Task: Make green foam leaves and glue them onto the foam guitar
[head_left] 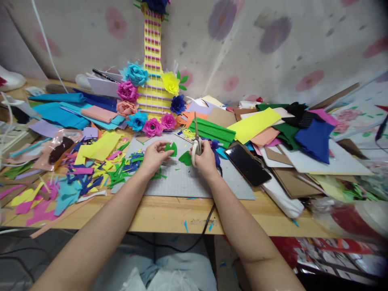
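My left hand (157, 157) pinches a small green paper leaf (171, 149) between thumb and fingertips, above the grey cutting mat (176, 182). My right hand (205, 158) is closed round a pair of scissors (196, 141) with pale handles, the blades pointing away from me. Beside the right fingers is another green leaf-shaped piece (185, 158); whether they touch it I cannot tell. Behind the hands stands a yellow paper guitar (153, 87) ringed with crepe-paper flowers, including a yellow one (171, 83) with green leaves. Folded green crepe paper (212, 132) lies just beyond the scissors.
Colourful paper scraps (91, 169) cover the wooden table (136, 214) at left. A black phone (247, 165) lies right of my right hand, with stacked paper and cardboard (291, 182) beyond. A black cable (197, 242) hangs over the front edge.
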A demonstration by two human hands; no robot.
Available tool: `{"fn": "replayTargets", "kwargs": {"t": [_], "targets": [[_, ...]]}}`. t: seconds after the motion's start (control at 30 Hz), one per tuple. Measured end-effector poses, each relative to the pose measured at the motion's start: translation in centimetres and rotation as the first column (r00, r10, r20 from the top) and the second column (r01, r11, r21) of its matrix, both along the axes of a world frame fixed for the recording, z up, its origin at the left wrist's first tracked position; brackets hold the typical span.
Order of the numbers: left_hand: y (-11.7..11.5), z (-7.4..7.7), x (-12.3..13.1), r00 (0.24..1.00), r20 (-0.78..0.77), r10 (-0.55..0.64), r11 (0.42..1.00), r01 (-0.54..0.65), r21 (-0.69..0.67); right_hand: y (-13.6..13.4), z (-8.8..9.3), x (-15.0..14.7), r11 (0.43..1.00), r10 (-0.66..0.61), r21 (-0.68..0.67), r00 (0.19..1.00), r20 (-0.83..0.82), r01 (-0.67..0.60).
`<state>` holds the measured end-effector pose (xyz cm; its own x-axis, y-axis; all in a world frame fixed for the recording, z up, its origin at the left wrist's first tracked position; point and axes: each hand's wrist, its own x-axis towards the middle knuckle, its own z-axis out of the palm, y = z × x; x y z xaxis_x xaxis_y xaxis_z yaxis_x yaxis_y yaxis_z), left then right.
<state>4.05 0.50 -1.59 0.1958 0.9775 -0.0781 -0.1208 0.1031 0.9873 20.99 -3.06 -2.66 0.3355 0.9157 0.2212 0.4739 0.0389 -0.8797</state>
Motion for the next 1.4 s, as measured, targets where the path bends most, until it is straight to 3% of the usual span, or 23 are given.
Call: {"fn": "replayTargets", "kwargs": {"t": [0.13,0.33,0.43,0.67,0.83,0.97,1.4], "targets": [[-0.1,-0.1,0.2,1.000,0.009,-0.006,1.000,0.006,-0.006,-0.1,0.0,-0.4,0.998,-0.050,0.039,0.998,0.041,0.048],[-0.7,-0.2,0.7,0.996,0.034,-0.083,0.995,0.084,-0.049,-0.4,0.6,-2.2,0.987,0.158,0.049,0.962,-0.222,-0.151],[-0.8,-0.3,0.7,0.995,0.045,-0.092,0.992,0.096,-0.079,-0.4,0.5,-2.7,0.987,0.158,0.045,0.949,-0.274,-0.151],[-0.6,-0.1,0.6,0.995,0.097,-0.033,0.987,0.048,-0.156,-0.3,0.4,-2.1,0.999,0.023,0.033,0.989,-0.146,-0.019],[-0.6,-0.5,0.7,0.999,0.041,0.008,0.990,-0.002,-0.140,-0.1,0.5,-1.6,0.994,0.112,0.045,0.950,-0.292,-0.103],[-0.8,-0.6,1.1,0.997,0.078,-0.030,0.985,0.042,-0.166,-0.1,0.4,-1.9,0.987,0.152,-0.009,0.937,-0.314,-0.163],[-1.4,-0.1,1.4,0.983,0.145,-0.109,0.975,0.135,-0.176,-0.4,0.8,-2.2,0.995,0.085,-0.034,0.972,-0.220,-0.095]]}}
